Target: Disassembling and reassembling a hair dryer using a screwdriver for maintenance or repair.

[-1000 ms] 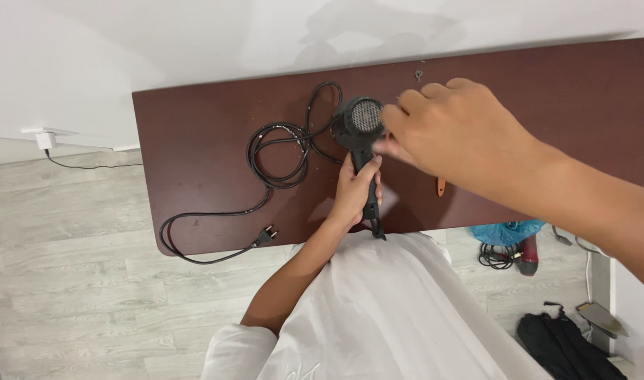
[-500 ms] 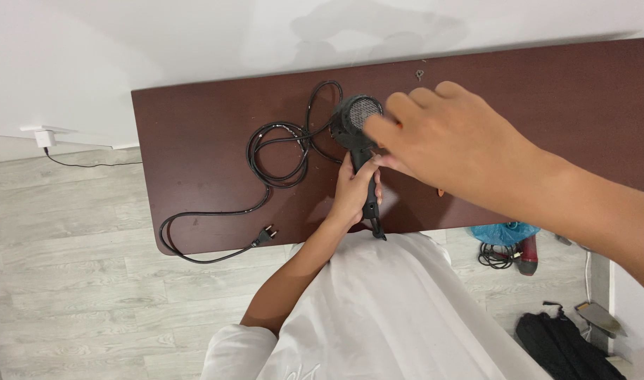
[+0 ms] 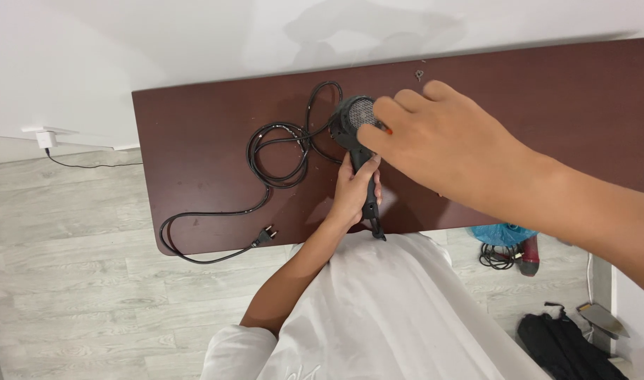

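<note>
On the dark brown tabletop [image 3: 547, 105], near its front edge, lies a black hair dryer [image 3: 357, 141], its round mesh end turned up and toward the far side. Our left hand [image 3: 353, 193] wraps the handle, grip closed firmly around it, pinning the dryer flat. Our right hand [image 3: 441, 144] reaches in from the right and sits over the dryer's head; since a second ago it has slid slightly left and down, so the fingertips now rest at the rim of the mesh, a small orange-tipped thing just showing beneath them. We cannot tell whether that grip is pinching it. By our reading the work has moved onto the mesh end itself. To the left, the black cord [image 3: 279, 151] lies in loose coils, its plug [image 3: 265, 234] at the near edge, unplugged. A red dryer [image 3: 527, 255] lies on the floor to the right.
</note>
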